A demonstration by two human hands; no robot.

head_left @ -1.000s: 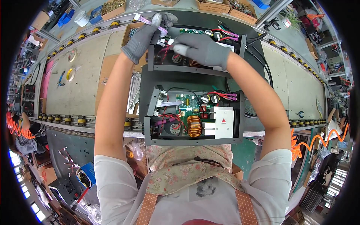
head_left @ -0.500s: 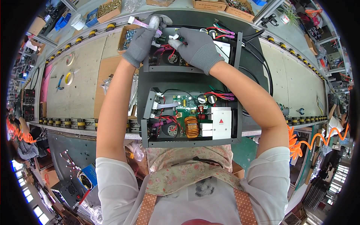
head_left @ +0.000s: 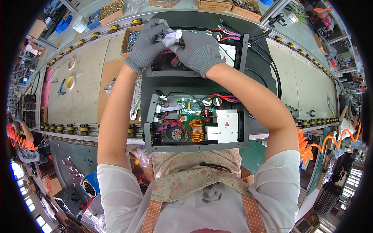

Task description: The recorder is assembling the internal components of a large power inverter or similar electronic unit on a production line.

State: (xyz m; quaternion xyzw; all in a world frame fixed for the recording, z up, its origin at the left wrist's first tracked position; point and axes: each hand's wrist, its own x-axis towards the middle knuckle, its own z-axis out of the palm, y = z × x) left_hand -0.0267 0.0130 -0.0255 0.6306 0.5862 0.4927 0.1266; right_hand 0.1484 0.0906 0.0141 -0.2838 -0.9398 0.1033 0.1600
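Both my hands wear grey gloves and meet over the left side of the farther black metal case (head_left: 182, 73). My left hand (head_left: 149, 46) is closed on a flat lilac ribbon cable (head_left: 170, 35), whose white connector (head_left: 178, 34) points to the right. My right hand (head_left: 200, 51) is closed beside it, fingertips touching the left ones; what they pinch is hidden. The hands cover much of that case's inside. Directly nearer me stands a second open case (head_left: 194, 148), with a green circuit board (head_left: 187, 105), a copper coil (head_left: 197, 131) and a white plate (head_left: 228, 128).
Both cases rest on a black mat (head_left: 258, 83) across the line. Cardboard boxes of small parts (head_left: 112, 9) line the far side. On the left lie a yellow tape roll (head_left: 71, 82) and blue-handled pliers (head_left: 62, 87). Black cables (head_left: 276, 73) trail right of the farther case.
The ribbon cable's connector has swung from the upper left to the right, between my hands. My right hand has shifted left until its fingers meet my left hand's.
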